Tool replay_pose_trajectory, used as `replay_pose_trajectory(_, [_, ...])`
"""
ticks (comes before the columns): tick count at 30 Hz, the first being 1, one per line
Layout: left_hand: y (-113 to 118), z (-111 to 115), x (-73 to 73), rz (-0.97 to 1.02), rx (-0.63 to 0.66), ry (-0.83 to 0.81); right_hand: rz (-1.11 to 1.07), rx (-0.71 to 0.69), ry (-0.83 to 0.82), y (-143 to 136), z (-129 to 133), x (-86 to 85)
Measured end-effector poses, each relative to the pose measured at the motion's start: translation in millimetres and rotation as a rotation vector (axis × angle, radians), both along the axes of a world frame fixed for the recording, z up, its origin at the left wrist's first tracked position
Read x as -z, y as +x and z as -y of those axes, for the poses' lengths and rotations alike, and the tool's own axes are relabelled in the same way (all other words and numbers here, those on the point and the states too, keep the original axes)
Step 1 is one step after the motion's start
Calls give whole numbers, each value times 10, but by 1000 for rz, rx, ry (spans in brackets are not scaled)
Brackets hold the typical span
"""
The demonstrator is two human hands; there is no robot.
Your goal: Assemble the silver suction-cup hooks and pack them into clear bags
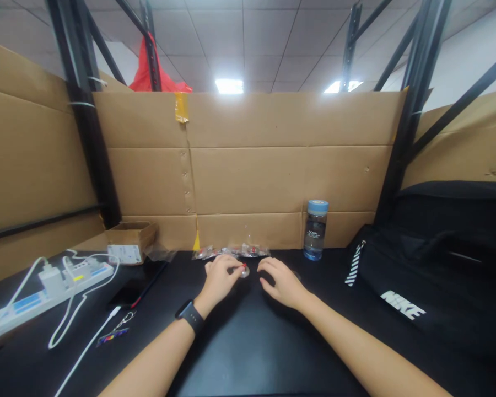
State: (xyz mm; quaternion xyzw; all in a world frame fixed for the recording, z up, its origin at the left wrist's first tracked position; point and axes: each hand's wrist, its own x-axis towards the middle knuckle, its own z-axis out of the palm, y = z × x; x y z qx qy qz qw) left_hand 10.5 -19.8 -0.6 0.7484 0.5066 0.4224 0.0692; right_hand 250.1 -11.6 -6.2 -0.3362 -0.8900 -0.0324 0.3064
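My left hand (222, 274), with a dark watch on its wrist, pinches a small round clear-and-red piece (244, 271) between thumb and fingertips; its exact kind is too small to make out. Just to the right, my right hand (281, 282) hovers over the black table with thumb and fingers apart and nothing between them. Behind both hands, several small clear plastic packets (252, 251) with reddish contents lie in a row along the cardboard. Part of a dark rounded thing (297, 274) shows behind my right hand, mostly hidden.
A blue-capped water bottle (315, 230) stands at the back right, beside a black Nike bag (446, 275). On the left are an open cardboard box (131, 242), a power strip (41, 300) with white cables, a phone (131, 292) and a keychain (113, 335). Cardboard walls (248, 176) enclose the table.
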Motion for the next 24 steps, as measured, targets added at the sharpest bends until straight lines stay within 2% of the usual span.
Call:
replay_pose_trajectory(4, [-96, -44, -7, -27, 63, -11, 65, 163, -70, 124, -110, -30])
replay_pose_trajectory(7, [-42, -1, 13, -110, 143, -44, 83, 310, -145, 329, -264, -11])
replay_pose_trajectory(9, [32, 47, 45, -177, 203, -74, 120, 361, -221, 486, -360, 21])
replay_pose_trajectory(12, [129, 111, 100, -253, 269, -112, 189, 338, -338, 656, -459, 62])
replay_pose_trajectory(16, [144, 144, 115, -308, 331, -127, 208, 274, -392, 722, -507, 32])
replay_pose_trajectory(19, [47, 111, 87, -332, 348, -119, 201, 235, -433, 776, -499, -46])
replay_pose_trajectory(24, [-201, -20, 114, -344, 275, -121, 215, 159, -523, 958, -487, -158])
